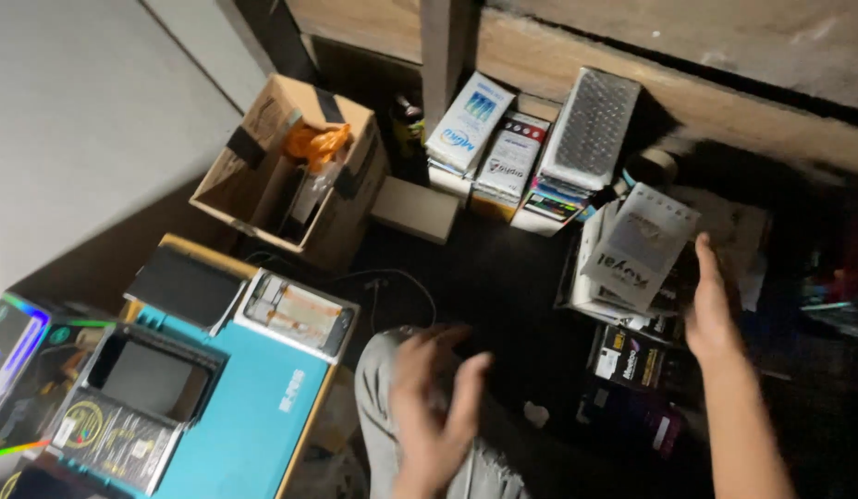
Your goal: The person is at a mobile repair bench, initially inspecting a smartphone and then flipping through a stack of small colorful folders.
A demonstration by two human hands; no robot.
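The right hand (711, 305) is held open beside the grey box (640, 245), far right on the floor. The left hand (434, 416) is spread, empty. The box is best gripped by both sides.

left hand (434, 407) motion-blurred, fingers indistinct, wrist cut by the bottom edge. right hand (711, 300): forearm runs off the bottom. Dark boxes (632, 388) near right too dim to identify. Glossy box (8, 356) cropped at left edge.
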